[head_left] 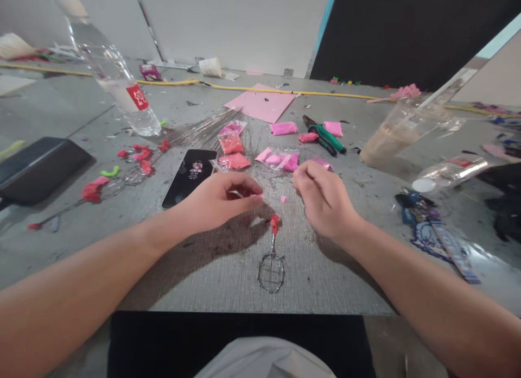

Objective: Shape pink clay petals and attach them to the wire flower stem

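My left hand (228,200) hovers over the grey table with thumb and fingertips pinched together, a tiny bit of pink clay (260,195) showing at their tips. To the right, my right hand (321,196) is closed in a pinch; whatever its fingers hold, if anything, is hidden. A small pink clay piece (284,199) lies on the table between the hands. Just below it is a wire racket shape (271,272) with a round gridded head and red clay (274,224) on its handle end. Bags of pink clay (280,159) and orange-red clay (232,143) lie beyond the hands.
A phone (189,177) lies beside my left hand, with thin wires (207,127) behind it. Green-handled pliers (325,136) rest at the back. A water bottle (118,79) stands left; a plastic cup (391,133) and a lying bottle (451,171) are right.
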`<state>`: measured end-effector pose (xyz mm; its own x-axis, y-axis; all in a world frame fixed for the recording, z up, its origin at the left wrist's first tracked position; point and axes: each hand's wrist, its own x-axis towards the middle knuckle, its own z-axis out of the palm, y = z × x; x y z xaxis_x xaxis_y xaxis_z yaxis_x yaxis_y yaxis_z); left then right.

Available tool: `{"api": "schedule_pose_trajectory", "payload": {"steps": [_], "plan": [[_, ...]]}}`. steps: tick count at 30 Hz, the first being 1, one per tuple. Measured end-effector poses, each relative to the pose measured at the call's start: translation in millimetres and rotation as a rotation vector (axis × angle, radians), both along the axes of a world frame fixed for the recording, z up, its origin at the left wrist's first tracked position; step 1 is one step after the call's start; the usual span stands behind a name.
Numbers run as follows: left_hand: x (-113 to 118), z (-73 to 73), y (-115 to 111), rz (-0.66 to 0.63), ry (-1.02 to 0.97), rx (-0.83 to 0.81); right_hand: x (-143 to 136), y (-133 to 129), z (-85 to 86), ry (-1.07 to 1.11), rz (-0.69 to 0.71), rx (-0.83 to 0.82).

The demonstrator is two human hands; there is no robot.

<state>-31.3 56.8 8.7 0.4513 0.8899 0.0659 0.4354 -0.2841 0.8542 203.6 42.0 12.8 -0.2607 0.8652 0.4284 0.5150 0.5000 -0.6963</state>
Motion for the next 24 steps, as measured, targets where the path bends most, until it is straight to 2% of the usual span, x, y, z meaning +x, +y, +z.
{"api": "schedule_pose_trajectory", "payload": {"steps": [3,5,7,10,14,19,24], "plan": [[-3.8,-5.9,5.3,0.026,0.152,0.264,3.3,4.6,-0.6,-0.060,0.034,0.015],[-6.1,-9.3,9.0,-0.026,0.223,0.412,3.4,6.4,-2.5,-0.077,0.066,-0.017],[-7.3,-11.0,11.3,-0.072,0.252,0.481,2.5,7.2,-4.6,-0.042,0.084,-0.076],[-6.6,-9.4,10.4,-0.073,0.264,0.425,1.0,7.6,-6.1,0.053,0.072,-0.147],[-3.2,-4.1,4.1,0.004,0.149,0.219,-1.1,6.5,-4.9,0.071,0.099,-0.170],[0.3,0.3,-2.7,0.012,-0.023,0.078,-5.7,3.3,-5.5,-0.004,0.145,-0.073],[2.2,4.1,-6.0,0.028,-0.084,0.039,-8.4,3.4,-10.8,-0.033,0.229,0.019]]}}
